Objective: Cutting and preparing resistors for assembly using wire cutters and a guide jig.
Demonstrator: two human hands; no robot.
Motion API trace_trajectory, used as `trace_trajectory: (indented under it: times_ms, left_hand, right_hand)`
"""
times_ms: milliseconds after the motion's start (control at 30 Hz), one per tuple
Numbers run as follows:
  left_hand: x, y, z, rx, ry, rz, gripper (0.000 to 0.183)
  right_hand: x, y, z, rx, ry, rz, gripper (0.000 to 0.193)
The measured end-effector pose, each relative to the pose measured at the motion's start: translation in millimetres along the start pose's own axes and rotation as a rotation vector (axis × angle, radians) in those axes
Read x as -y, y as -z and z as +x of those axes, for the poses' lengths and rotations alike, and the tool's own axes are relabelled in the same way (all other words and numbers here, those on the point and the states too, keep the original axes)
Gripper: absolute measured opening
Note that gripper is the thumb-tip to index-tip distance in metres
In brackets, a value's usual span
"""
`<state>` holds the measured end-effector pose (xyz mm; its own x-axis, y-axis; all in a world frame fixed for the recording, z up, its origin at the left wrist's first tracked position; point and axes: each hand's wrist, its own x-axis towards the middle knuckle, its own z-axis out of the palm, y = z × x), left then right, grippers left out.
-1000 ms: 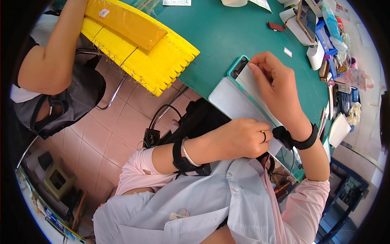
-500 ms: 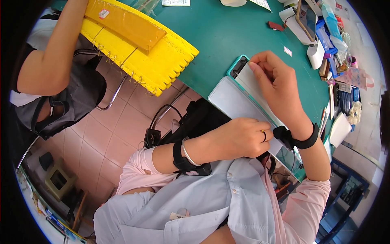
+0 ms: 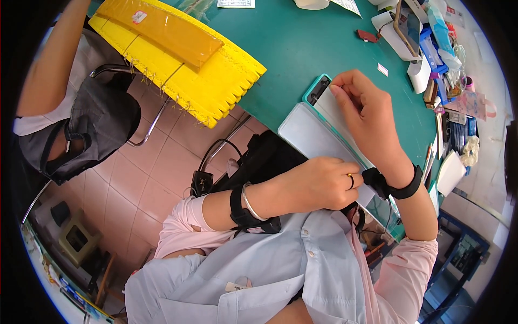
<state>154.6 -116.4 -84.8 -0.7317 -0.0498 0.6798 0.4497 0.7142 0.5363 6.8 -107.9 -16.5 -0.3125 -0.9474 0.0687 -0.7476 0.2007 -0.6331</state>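
Head view: the right hand (image 3: 362,105) has thumb and forefinger pressed together on the upper edge of a white sheet (image 3: 330,109), pinching it, with the other fingers curled in. The sheet lies under that hand and to its left, on a teal-edged clipboard (image 3: 306,98) whose black clip (image 3: 320,88) sits just left of the fingertips. Nearer the body, the left hand (image 3: 328,183) is half curled, knuckles up, over the lower part of a pale panel (image 3: 307,128) alongside the clipboard; its fingertips are hidden, so I cannot tell whether they grip anything. Between them, the two hands and the black device (image 3: 376,181) at the right wrist block much of the clipboard's lower end.

Beyond the right hand, the green table (image 3: 302,54) carries a small white card (image 3: 382,69) and, further off, a dark red object (image 3: 367,35). To that hand's upper right are a white roll (image 3: 418,75) and a phone (image 3: 407,29) amid clutter. Well to the left of both hands, a yellow stack (image 3: 221,89) with an amber strip (image 3: 167,36) on top overhangs the table edge, and past it shows a co-worker's arm (image 3: 51,75).
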Motion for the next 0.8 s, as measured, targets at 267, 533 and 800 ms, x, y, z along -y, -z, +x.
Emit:
trace_trajectory:
  times_ms: [267,533,800]
  left_hand:
    - [-0.3,0.2,-0.7,0.001,-0.002,0.010,0.010]
    - [-3.2,7.9,1.7,0.106,0.087,-0.068,0.011]
    - [-10.2,70.1,58.4,0.061,0.366,0.037,0.030]
  right_hand:
    - [1.1,-0.5,-0.6,0.015,0.003,-0.047,0.008]
    - [4.5,16.6,-5.3,0.111,0.128,-0.235,0.009]
    - [-6.4,59.5,-64.1,0.126,0.083,-0.203,0.014]
